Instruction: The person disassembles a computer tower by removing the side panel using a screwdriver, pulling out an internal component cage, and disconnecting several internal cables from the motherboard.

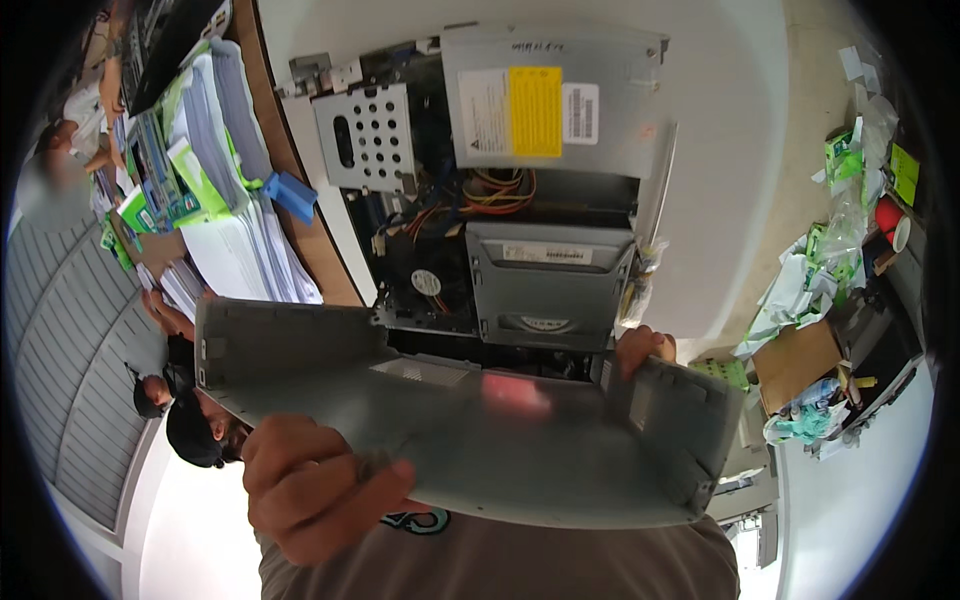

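A grey U-shaped metal computer case cover (480,450) is held up in front of my chest, its hollow inner side facing up. My left hand (315,490) is closed at the cover's near left edge, fingers curled. With my right hand (645,350) I grip the far edge at its right end, and the cover hides part of that hand. Just beyond it lies an opened desktop computer (430,230) with a fan, a drive bay, coloured cables and a metal box bearing a yellow label (535,110). The cover overlaps the computer's near end in the picture; I cannot tell whether they touch.
The computer rests on a white table (725,200). At left, another surface carries paper stacks (240,245), green packages and a blue object (291,196). Other people are at the left. On the right are crumpled green-and-white packaging (800,290), a cardboard piece (797,365) and a red cup (890,218).
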Demonstrator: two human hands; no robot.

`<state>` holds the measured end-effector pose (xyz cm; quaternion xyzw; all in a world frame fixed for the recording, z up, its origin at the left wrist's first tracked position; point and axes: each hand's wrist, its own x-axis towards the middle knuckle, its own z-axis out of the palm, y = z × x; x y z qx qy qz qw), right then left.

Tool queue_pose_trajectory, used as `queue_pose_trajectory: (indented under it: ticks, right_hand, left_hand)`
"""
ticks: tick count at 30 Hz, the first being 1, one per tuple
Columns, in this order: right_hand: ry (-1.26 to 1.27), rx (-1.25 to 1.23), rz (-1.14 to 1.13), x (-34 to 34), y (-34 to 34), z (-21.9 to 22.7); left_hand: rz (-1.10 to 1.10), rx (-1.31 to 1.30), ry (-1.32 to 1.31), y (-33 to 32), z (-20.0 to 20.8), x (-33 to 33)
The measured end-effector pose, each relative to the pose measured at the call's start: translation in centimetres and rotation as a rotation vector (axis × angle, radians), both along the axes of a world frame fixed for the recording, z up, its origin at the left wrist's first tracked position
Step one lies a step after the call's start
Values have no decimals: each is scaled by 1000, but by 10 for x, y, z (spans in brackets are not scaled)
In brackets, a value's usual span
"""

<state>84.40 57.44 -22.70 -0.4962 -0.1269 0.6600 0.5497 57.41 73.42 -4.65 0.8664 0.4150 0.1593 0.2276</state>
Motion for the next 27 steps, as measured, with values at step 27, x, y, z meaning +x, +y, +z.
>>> queue_pose_trajectory:
  ticks: [27]
  right_hand:
    - [340,364,213,-1,-16,-15]
  left_hand:
    - [823,-1103,-824,-157,-171,-190]
